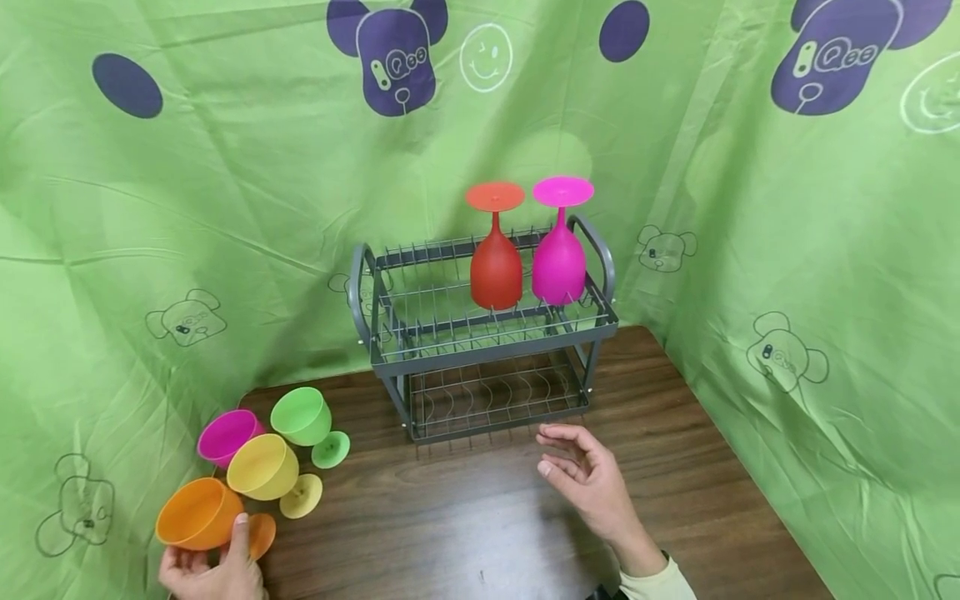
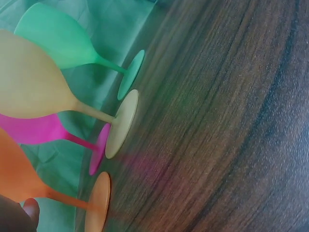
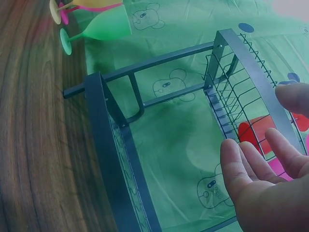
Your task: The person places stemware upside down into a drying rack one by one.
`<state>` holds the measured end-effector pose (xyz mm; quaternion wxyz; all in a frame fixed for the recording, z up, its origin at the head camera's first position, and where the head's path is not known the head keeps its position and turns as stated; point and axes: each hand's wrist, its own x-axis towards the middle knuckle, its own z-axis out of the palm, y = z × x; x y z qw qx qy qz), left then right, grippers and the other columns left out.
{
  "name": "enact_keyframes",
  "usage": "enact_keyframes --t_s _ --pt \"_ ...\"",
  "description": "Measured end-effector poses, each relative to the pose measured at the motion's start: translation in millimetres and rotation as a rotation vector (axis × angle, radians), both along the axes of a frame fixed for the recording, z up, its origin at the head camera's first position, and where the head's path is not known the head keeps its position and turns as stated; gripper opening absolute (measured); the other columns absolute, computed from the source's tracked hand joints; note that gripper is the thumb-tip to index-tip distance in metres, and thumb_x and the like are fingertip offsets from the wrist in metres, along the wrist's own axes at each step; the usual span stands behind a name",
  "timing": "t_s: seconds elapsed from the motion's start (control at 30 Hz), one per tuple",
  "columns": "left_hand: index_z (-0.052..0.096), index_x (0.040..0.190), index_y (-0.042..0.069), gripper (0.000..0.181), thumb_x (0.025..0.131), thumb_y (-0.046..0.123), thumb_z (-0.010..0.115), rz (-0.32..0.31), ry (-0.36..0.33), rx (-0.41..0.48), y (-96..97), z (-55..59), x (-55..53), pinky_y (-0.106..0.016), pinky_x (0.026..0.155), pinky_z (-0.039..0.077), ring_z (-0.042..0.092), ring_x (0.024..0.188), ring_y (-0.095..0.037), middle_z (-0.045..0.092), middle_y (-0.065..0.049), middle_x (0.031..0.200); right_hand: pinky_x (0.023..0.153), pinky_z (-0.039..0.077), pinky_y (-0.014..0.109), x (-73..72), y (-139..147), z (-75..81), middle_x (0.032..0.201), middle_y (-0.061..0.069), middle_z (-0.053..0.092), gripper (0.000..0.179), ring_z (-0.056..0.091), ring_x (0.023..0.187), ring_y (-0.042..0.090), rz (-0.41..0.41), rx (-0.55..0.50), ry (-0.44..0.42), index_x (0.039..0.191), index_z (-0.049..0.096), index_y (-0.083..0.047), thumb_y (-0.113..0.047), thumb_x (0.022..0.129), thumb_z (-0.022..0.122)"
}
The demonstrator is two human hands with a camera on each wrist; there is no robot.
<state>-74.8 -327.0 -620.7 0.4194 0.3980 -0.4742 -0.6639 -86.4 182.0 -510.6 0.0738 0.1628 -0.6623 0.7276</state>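
At the table's front left, my left hand (image 1: 213, 575) holds the bowl of an upright orange goblet (image 1: 198, 512), thumb on one side and fingers on the other. The thumb and the orange goblet (image 2: 60, 195) show in the left wrist view. Beside it stand a yellow goblet (image 1: 262, 467), a pink goblet (image 1: 228, 437) and a green goblet (image 1: 302, 417), all upright. My right hand (image 1: 588, 483) hovers in front of the dish rack (image 1: 495, 340), fingers loosely bent, holding nothing. On the rack's upper tier, a red goblet (image 1: 496, 271) and a magenta goblet (image 1: 559, 268) stand upside down.
The grey two-tier rack stands at the back of the dark wooden table (image 1: 420, 533), with a raised handle at each end. Its lower tier (image 1: 495, 396) has wavy wire dividers. Green printed cloth (image 1: 247, 167) hangs at the back and both sides.
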Motion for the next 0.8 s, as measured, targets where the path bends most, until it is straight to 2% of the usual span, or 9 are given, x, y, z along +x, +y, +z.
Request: enact_keyframes --t_s 0.27,0.4,0.47,0.53,0.63,0.73,0.8 --pt "0.044 0.147 0.019 0.097 0.068 -0.007 0.095 0.034 -0.001 -0.003 -2.1 -1.6 0.3 -0.009 0.084 0.055 0.053 0.129 -0.012 0.052 0.002 0.136 0.102 0.060 0.029 -0.5 -1 -2.4 0.138 0.003 0.066 0.040 0.066 0.126 0.025 0.008 -0.004 0.000 0.132 0.056 0.014 0.012 0.094 0.068" --pt "0.044 0.146 0.018 0.097 0.068 -0.008 0.095 0.039 -0.002 -0.006 -2.2 0.1 1.8 -0.009 0.084 0.056 0.052 0.129 -0.012 0.051 0.003 0.135 0.101 0.060 0.029 -0.6 0 -3.3 0.137 0.002 0.067 0.040 0.067 0.124 0.018 0.005 0.000 0.000 0.132 0.056 0.014 0.012 0.094 0.068" --pt "0.043 0.147 0.019 0.097 0.069 -0.007 0.095 0.040 -0.035 -0.015 -1.9 2.0 4.2 -0.011 0.088 0.056 0.052 0.129 -0.011 0.051 0.004 0.135 0.101 0.060 0.029 -0.5 0 -3.8 0.136 0.002 0.067 0.040 0.067 0.124 0.017 0.003 0.004 -0.001 0.132 0.057 0.014 0.012 0.094 0.069" --pt "0.042 0.149 0.021 0.098 0.071 -0.002 0.096 0.043 -0.089 -0.033 -1.0 4.9 7.6 -0.018 0.098 0.056 0.052 0.130 -0.008 0.051 0.007 0.137 0.101 0.060 0.029 -0.4 -1 -4.2 0.136 0.002 0.067 0.040 0.067 0.124 0.018 0.003 0.011 -0.004 0.132 0.057 0.013 0.011 0.094 0.069" --pt "0.040 0.153 0.024 0.099 0.073 0.008 0.097 0.049 -0.182 -0.064 2.0 11.3 13.5 -0.025 0.111 0.050 0.051 0.130 -0.004 0.051 0.010 0.141 0.100 0.060 0.028 -0.6 -1 -4.8 0.137 0.002 0.067 0.040 0.067 0.124 0.020 0.005 0.016 -0.007 0.132 0.057 0.012 0.011 0.094 0.069" --pt "0.040 0.154 0.027 0.099 0.074 0.016 0.098 0.056 -0.235 -0.082 6.3 20.5 18.0 -0.026 0.113 0.047 0.050 0.127 -0.002 0.051 0.012 0.142 0.100 0.061 0.028 -1.0 -1 -5.1 0.137 0.003 0.067 0.040 0.067 0.125 0.023 0.011 0.018 -0.006 0.132 0.058 0.011 0.010 0.094 0.069" --pt "0.041 0.153 0.027 0.099 0.072 0.015 0.098 0.061 -0.225 -0.087 10.3 27.9 19.1 -0.025 0.109 0.047 0.051 0.124 -0.002 0.052 0.011 0.141 0.099 0.061 0.028 -1.5 -1 -4.8 0.137 0.003 0.067 0.040 0.067 0.125 0.023 0.014 0.016 -0.004 0.132 0.058 0.012 0.011 0.094 0.069"
